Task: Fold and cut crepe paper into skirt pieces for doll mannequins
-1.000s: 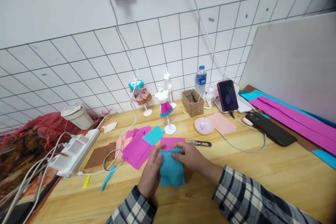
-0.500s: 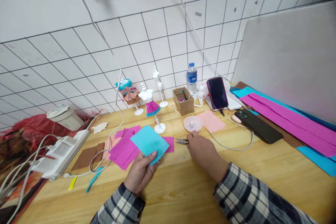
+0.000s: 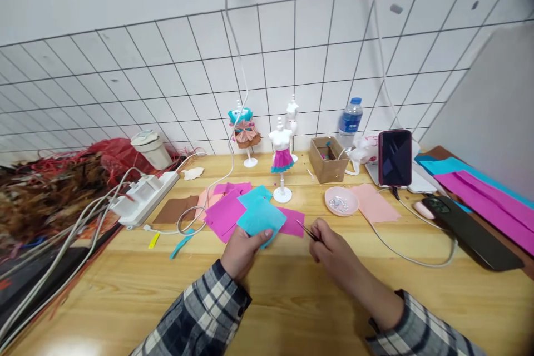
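My left hand (image 3: 243, 248) pinches a turquoise crepe paper piece (image 3: 261, 217) with its thumb on top. My right hand (image 3: 329, 245) is closed around small thread snips (image 3: 307, 230), their blades pointing left toward the paper but apart from it. Beneath and behind the held piece lie magenta paper pieces (image 3: 225, 214) on the table. Just beyond stands a small white dress form (image 3: 281, 142) wearing a magenta skirt with a turquoise hem. Another form (image 3: 246, 130) behind it to the left is dressed in turquoise, peach and brown, and a bare white one (image 3: 292, 114) stands at the back.
A pink dish (image 3: 348, 208) of small beads sits right of centre, beside peach paper (image 3: 377, 204). Behind are a cardboard box (image 3: 327, 169) and a water bottle (image 3: 350, 122). Phones (image 3: 394, 158) and paper strips lie right; a power strip (image 3: 146, 197) with looping cables is left.
My right hand has picked the snips up off the table and brought them nearer the turquoise paper. The view has turned left, and my left hand still holds the paper.
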{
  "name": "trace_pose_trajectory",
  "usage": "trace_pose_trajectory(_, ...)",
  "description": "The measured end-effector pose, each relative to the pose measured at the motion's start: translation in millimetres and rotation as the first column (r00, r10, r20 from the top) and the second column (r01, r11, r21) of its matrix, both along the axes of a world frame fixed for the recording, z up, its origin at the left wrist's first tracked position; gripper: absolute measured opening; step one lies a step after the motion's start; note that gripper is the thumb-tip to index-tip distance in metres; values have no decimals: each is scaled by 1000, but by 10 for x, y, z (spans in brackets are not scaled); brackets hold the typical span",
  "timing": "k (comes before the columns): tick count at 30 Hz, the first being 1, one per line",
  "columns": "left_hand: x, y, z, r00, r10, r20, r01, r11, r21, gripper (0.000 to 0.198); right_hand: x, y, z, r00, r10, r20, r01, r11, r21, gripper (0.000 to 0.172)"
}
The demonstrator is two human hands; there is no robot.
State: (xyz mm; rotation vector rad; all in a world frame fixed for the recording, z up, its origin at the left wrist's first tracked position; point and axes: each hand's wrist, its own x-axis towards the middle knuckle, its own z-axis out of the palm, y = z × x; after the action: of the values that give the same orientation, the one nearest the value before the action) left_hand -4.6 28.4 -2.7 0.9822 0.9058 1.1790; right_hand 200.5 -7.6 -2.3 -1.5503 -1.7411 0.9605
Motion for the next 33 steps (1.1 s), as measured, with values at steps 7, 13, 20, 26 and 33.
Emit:
trace_pose_trajectory(7,-35,19,-81,995,-4,-99,8,999,36,39,-231,-147,-178,940,60,-335,-155,952,-263,47)
trace_pose_trajectory(13,5,-11,-97,983,-42,-176,44,999,9,42,-297,-167,-205,903,110,-415,-237,934,-267,48)
trace_pose_trajectory(20,35,-35,-88,966,-40,-254,52,998,42,34,-267,-180,-219,916,198,-350,-287,931,-226,41)
trace_pose_trajectory(26,51,-44,-96,953,-29,-302,47,997,53,35,-265,-199,-203,932,209,-297,-277,938,-209,39)
trace_pose_trajectory(33,39,-53,-101,954,-81,-288,107,991,79,36,-262,-179,-235,935,225,-273,-281,941,-188,39)
